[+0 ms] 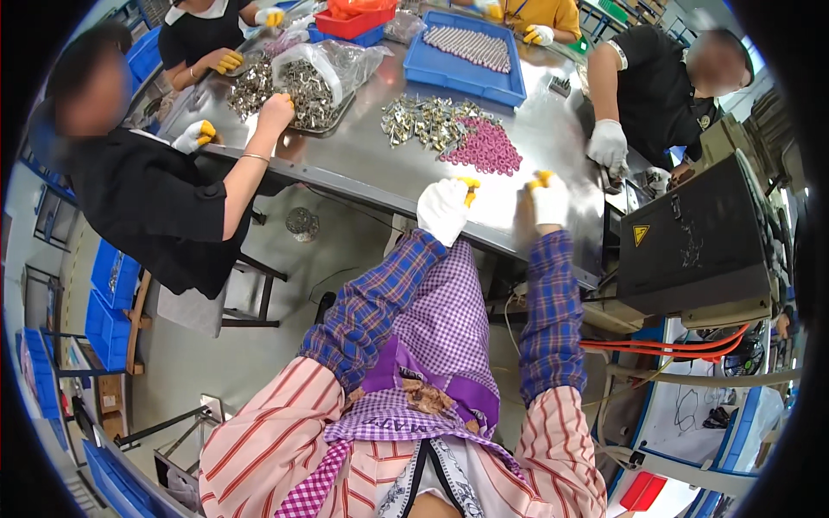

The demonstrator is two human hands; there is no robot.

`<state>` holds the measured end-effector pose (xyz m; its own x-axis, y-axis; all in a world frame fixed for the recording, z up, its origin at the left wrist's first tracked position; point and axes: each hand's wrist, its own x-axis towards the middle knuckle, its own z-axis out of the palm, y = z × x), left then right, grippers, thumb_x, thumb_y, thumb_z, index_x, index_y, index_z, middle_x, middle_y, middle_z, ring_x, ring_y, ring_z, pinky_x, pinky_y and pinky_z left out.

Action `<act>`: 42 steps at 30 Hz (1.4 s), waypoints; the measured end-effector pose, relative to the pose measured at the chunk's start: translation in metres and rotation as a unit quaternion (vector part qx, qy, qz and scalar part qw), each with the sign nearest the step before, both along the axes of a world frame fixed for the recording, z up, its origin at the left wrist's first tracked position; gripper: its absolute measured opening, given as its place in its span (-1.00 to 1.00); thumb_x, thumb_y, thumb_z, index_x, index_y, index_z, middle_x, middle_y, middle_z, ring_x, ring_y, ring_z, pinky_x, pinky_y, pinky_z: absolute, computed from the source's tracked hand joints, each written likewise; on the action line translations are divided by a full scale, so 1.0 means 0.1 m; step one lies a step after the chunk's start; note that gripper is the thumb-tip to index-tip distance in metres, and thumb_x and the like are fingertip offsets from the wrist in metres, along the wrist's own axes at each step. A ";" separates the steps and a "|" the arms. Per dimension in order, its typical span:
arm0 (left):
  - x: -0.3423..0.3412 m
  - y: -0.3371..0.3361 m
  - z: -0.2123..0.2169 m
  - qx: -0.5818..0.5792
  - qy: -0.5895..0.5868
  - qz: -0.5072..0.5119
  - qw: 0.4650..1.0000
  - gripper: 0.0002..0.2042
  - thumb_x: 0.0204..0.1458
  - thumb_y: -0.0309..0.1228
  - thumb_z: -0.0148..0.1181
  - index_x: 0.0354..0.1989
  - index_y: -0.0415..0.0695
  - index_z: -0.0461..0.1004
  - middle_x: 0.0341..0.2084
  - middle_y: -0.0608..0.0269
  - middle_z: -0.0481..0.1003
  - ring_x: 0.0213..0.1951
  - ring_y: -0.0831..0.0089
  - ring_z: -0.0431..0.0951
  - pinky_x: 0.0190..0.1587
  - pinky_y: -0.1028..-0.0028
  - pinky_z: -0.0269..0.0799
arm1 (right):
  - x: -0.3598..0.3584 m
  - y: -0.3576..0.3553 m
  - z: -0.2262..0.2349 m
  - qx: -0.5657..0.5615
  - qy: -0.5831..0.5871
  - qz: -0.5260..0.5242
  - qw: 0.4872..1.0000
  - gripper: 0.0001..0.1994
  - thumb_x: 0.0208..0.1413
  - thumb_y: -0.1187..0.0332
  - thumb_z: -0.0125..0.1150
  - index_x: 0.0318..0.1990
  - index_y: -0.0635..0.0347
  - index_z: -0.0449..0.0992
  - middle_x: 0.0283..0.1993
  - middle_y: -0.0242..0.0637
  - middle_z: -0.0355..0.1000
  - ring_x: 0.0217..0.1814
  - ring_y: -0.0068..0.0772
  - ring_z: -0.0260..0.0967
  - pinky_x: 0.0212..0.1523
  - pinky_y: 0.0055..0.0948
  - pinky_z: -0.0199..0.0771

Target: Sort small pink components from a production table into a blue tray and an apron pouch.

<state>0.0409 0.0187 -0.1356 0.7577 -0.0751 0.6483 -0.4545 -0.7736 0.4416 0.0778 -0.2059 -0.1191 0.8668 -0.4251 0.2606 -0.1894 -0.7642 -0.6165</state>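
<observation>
My left hand [444, 211], in a white glove with yellow fingertips, is at the near edge of the metal table [371, 177]. Its fingers are closed in a pinch, and whatever they hold is too small to make out. To its right, over the bright tabletop, my right hand [550, 200] wears a matching glove. Those fingers are curled together too, slightly blurred, their contents hidden. Just beyond my hands lies a pile of small pink rings [484, 148]. Touching it on the left is a heap of small metal fittings [423, 121].
A blue tray [524, 86] with rows of assembled parts stands farther back. At left, a white bag [341, 73] spills metal pieces beside a co-worker's bare hand [277, 112]. On the right are a co-worker's gloved hand [608, 145] and a dark machine box [691, 237].
</observation>
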 end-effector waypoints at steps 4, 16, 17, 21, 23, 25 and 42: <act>0.04 -0.06 -0.15 -0.037 -0.011 0.004 0.999 -0.79 -0.14 -0.30 0.21 -0.30 -0.05 0.52 -0.51 0.23 0.48 -0.49 0.23 0.45 -0.39 0.35 0.36 | 0.11 0.32 -0.28 0.032 -0.036 0.043 0.998 -0.69 -0.04 0.30 0.23 -0.12 0.19 0.51 -0.15 -0.19 0.48 -0.16 -0.26 0.42 -0.06 -0.40 0.42; 0.09 -0.03 -0.19 0.005 -0.015 -0.021 1.000 -0.82 -0.02 -0.26 0.09 -0.37 -0.08 0.52 -0.51 0.23 0.48 -0.48 0.22 0.47 -0.42 0.31 0.36 | 0.10 0.69 0.07 0.004 -0.181 0.110 0.977 -0.72 -0.04 0.28 0.20 -0.17 0.18 0.53 -0.23 -0.21 0.50 -0.28 -0.21 0.42 -0.20 -0.35 0.42; 0.08 -0.02 -0.17 0.004 -0.017 -0.021 1.000 -0.82 -0.02 -0.26 0.09 -0.37 -0.08 0.52 -0.51 0.23 0.48 -0.48 0.22 0.47 -0.42 0.31 0.36 | 0.09 0.68 0.12 -0.017 -0.175 0.111 0.978 -0.72 -0.04 0.27 0.20 -0.17 0.18 0.53 -0.24 -0.21 0.50 -0.29 -0.21 0.42 -0.21 -0.35 0.42; -0.01 0.00 -0.09 0.047 -0.004 -0.003 0.999 -0.79 -0.02 -0.24 0.08 -0.33 -0.07 0.54 -0.54 0.23 0.50 -0.52 0.20 0.48 -0.43 0.30 0.37 | -0.16 0.65 0.15 -0.099 -0.147 0.116 0.977 -0.72 -0.04 0.27 0.19 -0.18 0.18 0.53 -0.25 -0.21 0.50 -0.33 -0.19 0.42 -0.26 -0.33 0.42; -0.08 -0.01 -0.02 0.036 0.020 0.007 0.999 -0.79 -0.03 -0.24 0.08 -0.31 -0.05 0.55 -0.50 0.24 0.51 -0.49 0.21 0.49 -0.42 0.32 0.38 | -0.51 0.73 -0.03 -0.137 -0.131 0.121 0.974 -0.73 -0.04 0.26 0.18 -0.18 0.18 0.53 -0.26 -0.21 0.50 -0.36 -0.18 0.42 -0.28 -0.31 0.42; -0.21 -0.12 0.05 0.014 0.071 0.013 0.997 -0.78 -0.05 -0.25 0.09 -0.27 0.00 0.56 -0.43 0.24 0.53 -0.44 0.24 0.50 -0.39 0.35 0.38 | -0.77 0.82 -0.12 -0.175 -0.111 0.115 0.972 -0.73 -0.04 0.26 0.17 -0.19 0.18 0.53 -0.27 -0.21 0.50 -0.38 -0.17 0.42 -0.31 -0.30 0.42; -0.18 -0.12 -0.15 0.056 -0.005 -0.030 0.998 -0.79 -0.03 -0.24 0.04 -0.37 -0.06 0.54 -0.47 0.18 0.52 -0.46 0.21 0.51 -0.37 0.31 0.40 | -0.86 0.85 -0.15 -0.095 -0.072 0.020 0.993 -0.76 -0.07 0.26 0.15 -0.24 0.11 0.55 -0.31 -0.23 0.51 -0.34 -0.16 0.44 -0.27 -0.32 0.44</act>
<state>0.0228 0.0062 -0.1507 0.7431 -0.1922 0.6410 -0.5048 -0.7898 0.3485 -0.0080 -0.1206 -0.1345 0.8302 -0.3227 0.4547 -0.0777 -0.8745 -0.4788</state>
